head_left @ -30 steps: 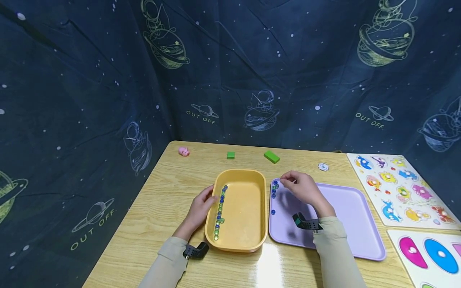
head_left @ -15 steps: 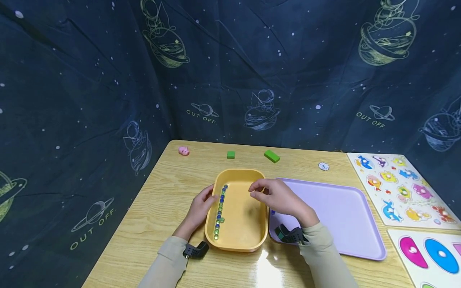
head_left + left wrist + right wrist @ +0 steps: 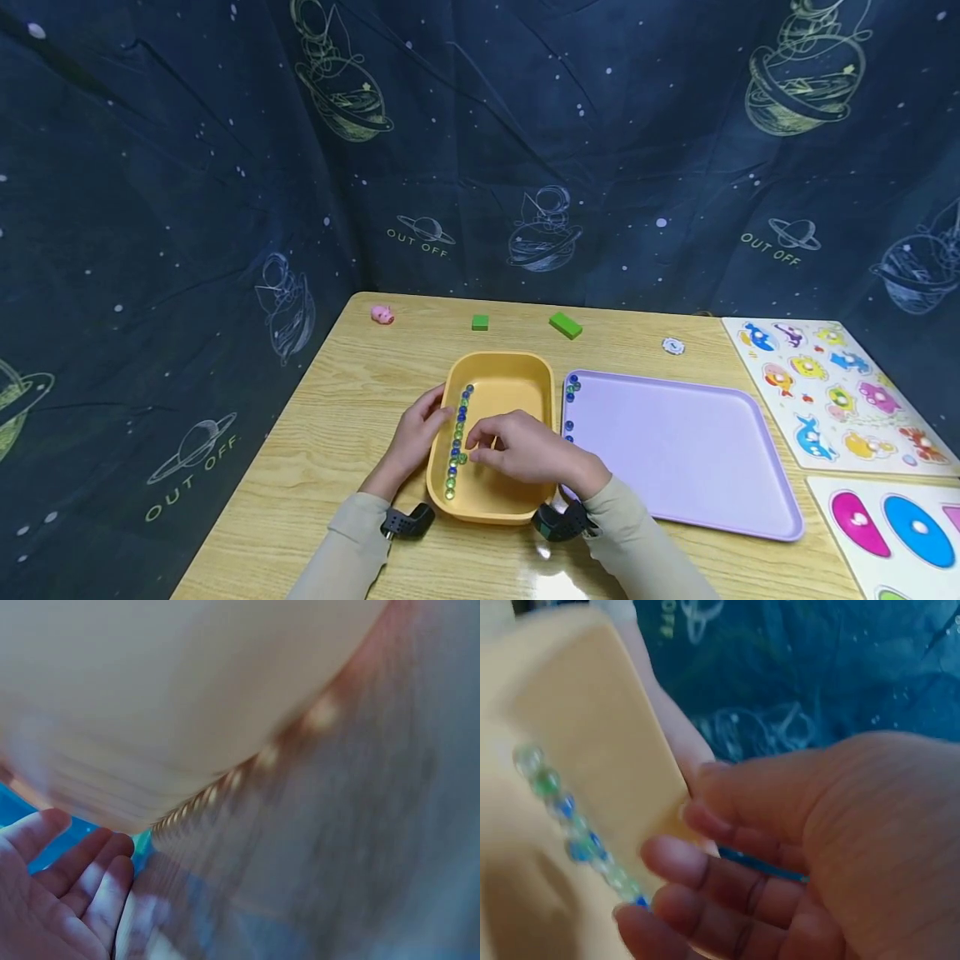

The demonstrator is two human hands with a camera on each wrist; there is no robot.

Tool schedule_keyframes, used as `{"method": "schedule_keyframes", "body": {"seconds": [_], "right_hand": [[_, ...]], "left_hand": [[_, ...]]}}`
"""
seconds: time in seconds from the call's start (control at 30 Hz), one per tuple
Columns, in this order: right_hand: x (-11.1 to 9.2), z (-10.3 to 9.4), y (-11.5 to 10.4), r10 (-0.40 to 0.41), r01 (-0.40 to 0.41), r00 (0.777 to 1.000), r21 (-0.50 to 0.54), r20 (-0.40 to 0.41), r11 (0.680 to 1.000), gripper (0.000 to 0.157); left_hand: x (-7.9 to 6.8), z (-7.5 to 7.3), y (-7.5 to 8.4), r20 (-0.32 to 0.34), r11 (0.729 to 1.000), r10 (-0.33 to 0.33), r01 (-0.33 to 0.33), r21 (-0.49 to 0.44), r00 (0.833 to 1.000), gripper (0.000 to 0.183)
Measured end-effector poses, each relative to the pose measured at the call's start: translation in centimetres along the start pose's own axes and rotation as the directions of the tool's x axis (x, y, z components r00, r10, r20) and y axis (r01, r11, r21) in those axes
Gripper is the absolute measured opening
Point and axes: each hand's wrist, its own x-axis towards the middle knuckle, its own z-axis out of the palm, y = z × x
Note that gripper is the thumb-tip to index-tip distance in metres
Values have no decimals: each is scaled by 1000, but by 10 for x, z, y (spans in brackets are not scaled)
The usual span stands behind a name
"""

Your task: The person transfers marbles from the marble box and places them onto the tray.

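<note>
A yellow bin (image 3: 517, 382) stands on the table with a line of blue and green glass marbles (image 3: 460, 427) along its left side. One green marble (image 3: 462, 458) lies beside that line. My left hand (image 3: 414, 433) holds the bin's left rim, thumb over the edge and fingers along the outer wall. Inside the bin, my right hand (image 3: 517, 448) is low near the loose marble, thumb and index finger together in a pinch; the marble between them is hidden. In the right wrist view the marble row (image 3: 574, 825) lies left of the right hand's other fingers.
To the right of the bin is a purple tray (image 3: 675, 450) with several marbles (image 3: 572, 388) at its left edge. A pink pig (image 3: 382, 314), green blocks (image 3: 566, 325) and a round chip (image 3: 672, 346) are farther back. Puzzle boards (image 3: 840, 392) lie at the right.
My right hand has moved left from the tray's far-left corner into the bin, down to the marble row. The tray's marbles have shifted, with one fewer showing. My left hand stays put.
</note>
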Motion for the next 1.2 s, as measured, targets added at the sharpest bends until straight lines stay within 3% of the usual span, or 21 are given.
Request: {"method": "schedule_keyframes", "body": {"seconds": [0.23,0.53,0.9,1.2], "right_hand": [[4,12,-1,-33,35,999,-42,32,999,15],[8,29,5,-16,19,999,-72,51,997,11],[9,39,6,-14,29,991,-114,131,993,9],[7,45,2,-112,133,968,-84,222,987,11]], "left_hand": [[0,-1,2,10,1000,-3,3,-2,1000,40],[-15,-2,32,41,1000,-13,13,13,999,44],[-13,-2,31,57,1000,6,-4,-30,998,44],[-13,-2,31,58,999,8,-6,-35,998,43]]}}
